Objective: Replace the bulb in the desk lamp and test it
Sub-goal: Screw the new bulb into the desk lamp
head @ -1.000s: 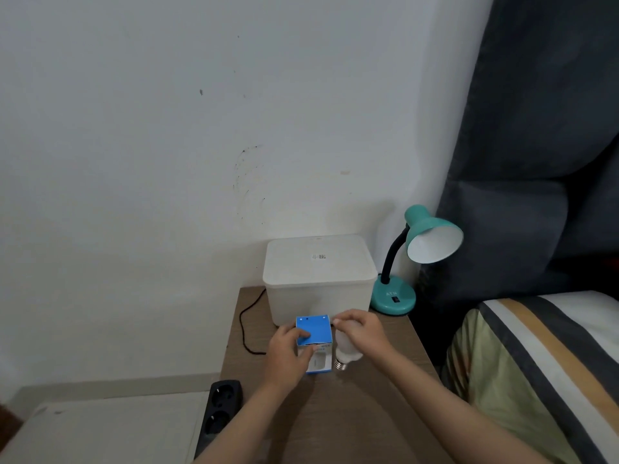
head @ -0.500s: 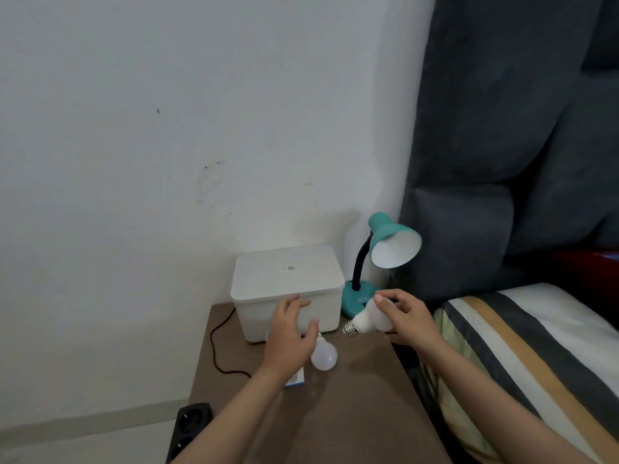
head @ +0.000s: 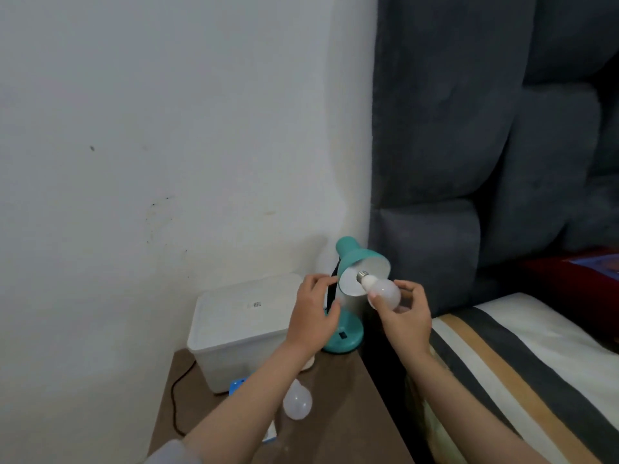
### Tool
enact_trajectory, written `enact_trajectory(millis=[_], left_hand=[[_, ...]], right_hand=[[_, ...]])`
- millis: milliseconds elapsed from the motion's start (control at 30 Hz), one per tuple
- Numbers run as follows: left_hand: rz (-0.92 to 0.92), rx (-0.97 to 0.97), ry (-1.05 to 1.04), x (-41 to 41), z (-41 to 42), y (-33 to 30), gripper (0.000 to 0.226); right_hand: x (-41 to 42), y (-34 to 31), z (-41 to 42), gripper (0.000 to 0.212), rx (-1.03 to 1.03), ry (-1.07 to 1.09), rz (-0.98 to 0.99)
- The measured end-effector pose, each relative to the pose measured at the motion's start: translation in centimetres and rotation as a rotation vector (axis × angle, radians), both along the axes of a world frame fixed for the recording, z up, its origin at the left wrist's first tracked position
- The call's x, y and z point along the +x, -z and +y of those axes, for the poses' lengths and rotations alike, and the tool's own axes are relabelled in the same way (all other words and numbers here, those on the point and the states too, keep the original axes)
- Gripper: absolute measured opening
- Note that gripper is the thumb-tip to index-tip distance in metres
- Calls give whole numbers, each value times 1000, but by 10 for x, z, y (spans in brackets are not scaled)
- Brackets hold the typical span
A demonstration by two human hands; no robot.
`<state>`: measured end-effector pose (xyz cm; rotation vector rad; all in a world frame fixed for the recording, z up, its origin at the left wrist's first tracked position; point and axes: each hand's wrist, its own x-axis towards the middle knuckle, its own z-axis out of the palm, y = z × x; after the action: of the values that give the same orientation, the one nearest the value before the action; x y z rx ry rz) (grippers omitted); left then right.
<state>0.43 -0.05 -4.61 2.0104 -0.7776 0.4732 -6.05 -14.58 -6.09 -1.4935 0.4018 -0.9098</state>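
A white wall (head: 167,128) fills the left of the view and a grey padded headboard (head: 485,145) the right; below the headboard lies a bed (head: 536,356) under a striped cover; between wall and bed stands a narrow brown desk (head: 351,413), which carries everything the task needs within easy reach.

At the back of the desk sits a lidded white plastic box (head: 241,326); just beside it, in the corner, stands the teal desk lamp (head: 348,333), its shade (head: 365,272) tilted out toward the person so the socket inside faces the hands; a black cord (head: 176,403) trails down the desk's left side.

The left hand (head: 315,313) reaches to the lamp's shade and neck, fingers loosely curved against the rim, seemingly to steady it; whether this grip actually closes on the shade I cannot tell. The right hand (head: 405,313) has its grip closed round the globe of a white bulb (head: 382,291), fingertips spread over the glass; the metal screw base points up into the shade mouth, close to the socket, lined up for threading in, by my reckoning.

A second white bulb (head: 297,403) lies loose on the desk near the left forearm, likely the old one set aside; a blue and white carton (head: 239,385) shows partly behind that arm.
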Motion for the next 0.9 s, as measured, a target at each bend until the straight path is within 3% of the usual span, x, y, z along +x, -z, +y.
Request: enact_trajectory(millis=[533,900], left_hand=[[-48,-91,7,47,-51,4,35],[-113,-81,37,53,-49,5,34]], right_hand=[[73,36,-11,51,-193,-14,-108],[90,49,-2,51,-166,90,-41]])
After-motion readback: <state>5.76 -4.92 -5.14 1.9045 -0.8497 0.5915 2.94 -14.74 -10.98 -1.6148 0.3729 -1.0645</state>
